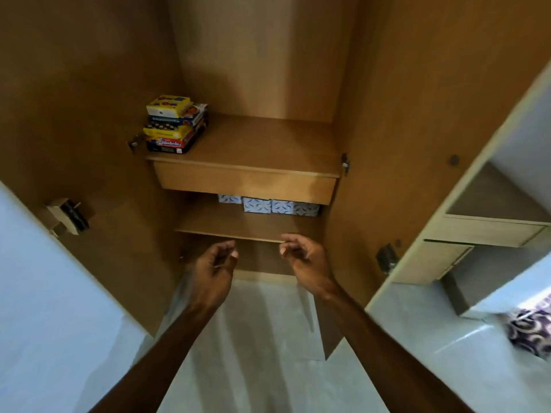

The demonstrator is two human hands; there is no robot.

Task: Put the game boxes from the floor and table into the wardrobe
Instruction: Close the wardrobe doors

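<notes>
Left hand [215, 265]: fingers loosely curled, thumb near the fingertips, nothing between them. Right hand [304, 255]: same loose curl, empty. Both hang in front of the open wardrobe [372, 84], level with the edge of the lower shelf [232, 226], touching neither shelf nor door.

Task's things: a stack of game boxes [176, 125] sits on the upper shelf [262, 144], pushed into the left corner against the side wall. About four or five boxes, flat, printed card, yellow one on top. Stack is slightly skewed, the edges not flush. No other game boxes in view; floor below the hands is bare pale tile, table not visible.

Handling, judged from looks: small cardboard boxes, probably light, stiff on the faces but crushable at the corners; glossy print may be a little slick. Loose pieces inside would shift if tipped, so keep them flat. Best hold seems to be two hands on opposite short sides, or one palm under and thumb on the lid so it stays shut.

Elsewhere: patterned blue-white boxes [268, 205] line the back of the lower shelf under the drawer front [244, 183]. Room for more remains right of the stack.
</notes>
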